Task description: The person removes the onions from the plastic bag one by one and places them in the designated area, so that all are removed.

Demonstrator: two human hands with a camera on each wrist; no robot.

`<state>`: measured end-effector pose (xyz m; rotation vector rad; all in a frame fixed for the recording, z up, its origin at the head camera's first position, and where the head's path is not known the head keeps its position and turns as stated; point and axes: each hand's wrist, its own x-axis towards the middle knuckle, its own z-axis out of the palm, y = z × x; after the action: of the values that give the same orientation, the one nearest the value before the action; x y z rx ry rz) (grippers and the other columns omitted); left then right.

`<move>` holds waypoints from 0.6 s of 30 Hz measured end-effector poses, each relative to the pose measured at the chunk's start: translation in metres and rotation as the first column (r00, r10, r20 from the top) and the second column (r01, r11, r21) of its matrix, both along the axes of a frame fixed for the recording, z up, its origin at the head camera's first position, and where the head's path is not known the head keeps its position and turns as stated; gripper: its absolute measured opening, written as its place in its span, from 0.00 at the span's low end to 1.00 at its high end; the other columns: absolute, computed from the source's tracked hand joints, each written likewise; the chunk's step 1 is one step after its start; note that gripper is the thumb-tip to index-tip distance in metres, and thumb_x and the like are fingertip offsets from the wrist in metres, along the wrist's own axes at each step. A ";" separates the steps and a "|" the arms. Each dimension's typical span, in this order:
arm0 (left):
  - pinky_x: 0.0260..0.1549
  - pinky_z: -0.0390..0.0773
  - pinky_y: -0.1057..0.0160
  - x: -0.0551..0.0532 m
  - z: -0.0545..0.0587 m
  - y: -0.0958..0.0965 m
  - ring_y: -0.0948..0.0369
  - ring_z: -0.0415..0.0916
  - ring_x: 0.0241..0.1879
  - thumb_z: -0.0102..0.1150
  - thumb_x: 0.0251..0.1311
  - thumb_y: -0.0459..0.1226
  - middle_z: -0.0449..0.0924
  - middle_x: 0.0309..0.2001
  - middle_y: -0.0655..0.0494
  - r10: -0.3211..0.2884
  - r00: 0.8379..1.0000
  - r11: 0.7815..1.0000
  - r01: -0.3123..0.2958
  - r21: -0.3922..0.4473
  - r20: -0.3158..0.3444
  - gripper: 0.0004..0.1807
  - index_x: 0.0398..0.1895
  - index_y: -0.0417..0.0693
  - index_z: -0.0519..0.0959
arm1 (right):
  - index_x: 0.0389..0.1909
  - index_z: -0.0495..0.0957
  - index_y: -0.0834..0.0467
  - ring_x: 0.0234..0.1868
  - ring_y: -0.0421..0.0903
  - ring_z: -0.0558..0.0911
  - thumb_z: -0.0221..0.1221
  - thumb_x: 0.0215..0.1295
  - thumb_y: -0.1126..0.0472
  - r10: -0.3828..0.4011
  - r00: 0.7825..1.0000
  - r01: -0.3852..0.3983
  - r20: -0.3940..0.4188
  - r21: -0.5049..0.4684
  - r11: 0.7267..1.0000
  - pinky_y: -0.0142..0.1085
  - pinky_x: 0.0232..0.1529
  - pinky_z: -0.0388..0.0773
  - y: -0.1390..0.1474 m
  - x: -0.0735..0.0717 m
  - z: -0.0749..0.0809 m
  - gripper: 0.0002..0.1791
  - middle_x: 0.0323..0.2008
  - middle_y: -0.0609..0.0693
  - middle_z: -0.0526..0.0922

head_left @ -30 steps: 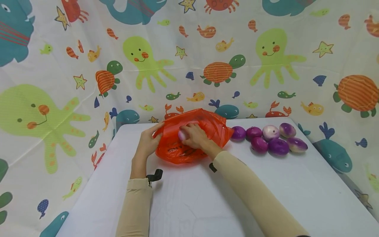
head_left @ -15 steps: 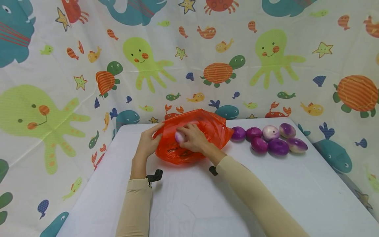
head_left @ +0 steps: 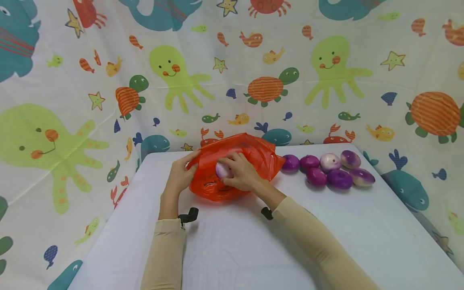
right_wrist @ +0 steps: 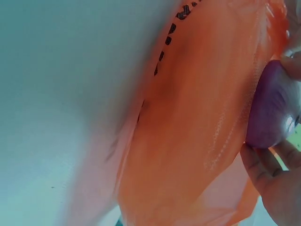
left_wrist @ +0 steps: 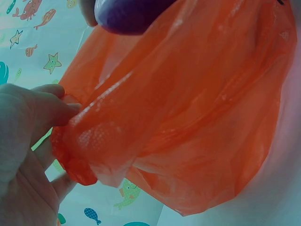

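Observation:
In the head view my left hand pinches the left edge of a thin orange-red plastic bag. The left wrist view shows the thumb and fingers on the bag's gathered rim. At the bag's mouth, my right hand grips a purple-and-white onion between thumb and fingers. Seen from the right wrist, the onion is beside the bag's film, with fingers at both its ends. Whatever lies deeper in the bag cannot be made out.
To the right of the bag, several purple and whitish onions lie in two rows on the white table. Behind the table hangs a curtain printed with sea animals.
My right hand has drawn back slightly toward me with the onion, and more of the onion shows. The left hand keeps its hold on the bag, and the onions at right stay put.

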<state>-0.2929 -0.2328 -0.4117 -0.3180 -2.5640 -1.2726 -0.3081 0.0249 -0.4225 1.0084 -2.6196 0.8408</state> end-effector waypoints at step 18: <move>0.68 0.74 0.40 0.002 0.001 -0.001 0.47 0.66 0.76 0.55 0.73 0.29 0.72 0.75 0.58 -0.008 1.000 1.000 0.007 0.016 0.007 0.30 0.75 0.60 0.73 | 0.73 0.74 0.44 0.63 0.48 0.69 0.72 0.61 0.53 -0.008 1.000 0.007 -0.022 -0.079 0.997 0.44 0.57 0.81 0.020 0.012 -0.003 0.37 0.66 0.47 0.72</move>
<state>-0.2914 -0.2337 -0.4107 -0.3208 -2.5597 -1.2979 -0.2965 0.0449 -0.4258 0.9808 -2.5484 0.9189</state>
